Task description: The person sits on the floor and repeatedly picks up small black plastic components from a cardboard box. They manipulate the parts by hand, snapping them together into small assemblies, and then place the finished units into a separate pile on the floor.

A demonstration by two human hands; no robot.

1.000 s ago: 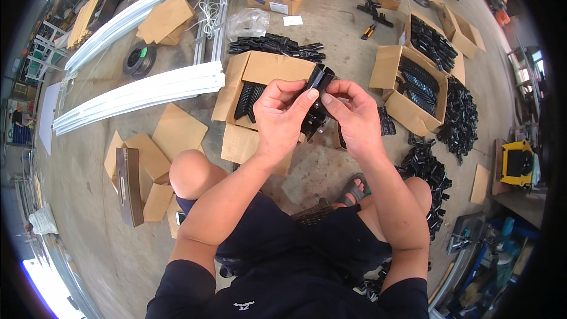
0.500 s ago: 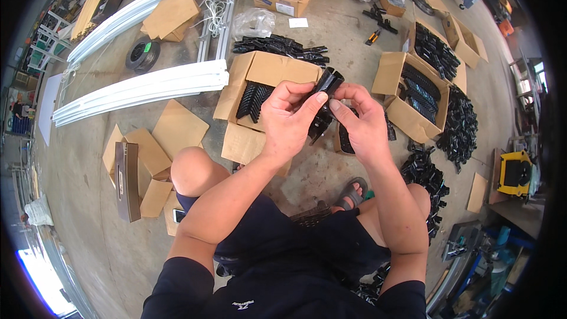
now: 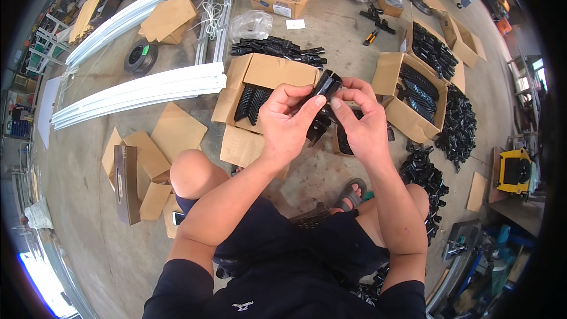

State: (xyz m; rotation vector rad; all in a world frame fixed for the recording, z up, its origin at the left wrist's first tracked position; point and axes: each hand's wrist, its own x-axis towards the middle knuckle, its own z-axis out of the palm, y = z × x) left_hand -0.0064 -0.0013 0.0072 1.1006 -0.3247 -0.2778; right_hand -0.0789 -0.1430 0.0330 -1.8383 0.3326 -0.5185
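Both hands meet in front of my knees on a glossy black plastic connector (image 3: 327, 84) with tube-like arms. My left hand (image 3: 283, 124) pinches it from the left between thumb and curled fingers. My right hand (image 3: 361, 121) closes on its right side, thumb against it near the other thumb. Part of the connector is hidden behind the fingers, and a lower arm (image 3: 318, 130) shows beneath them. Just beyond my left hand an open cardboard box (image 3: 280, 71) holds black ribbed parts (image 3: 253, 104) in rows.
To the right stand a cardboard box (image 3: 413, 127) of stacked black parts and heaps of loose connectors (image 3: 456, 121). Behind the near box lies a pile of black pieces (image 3: 277, 50). White rails (image 3: 142, 93) stretch across the left floor. Flattened cardboard (image 3: 179, 127) lies by my left knee.
The connector has turned slightly between my fingers, its upper end now angled a little differently. Both hands keep their grip in nearly the same place.
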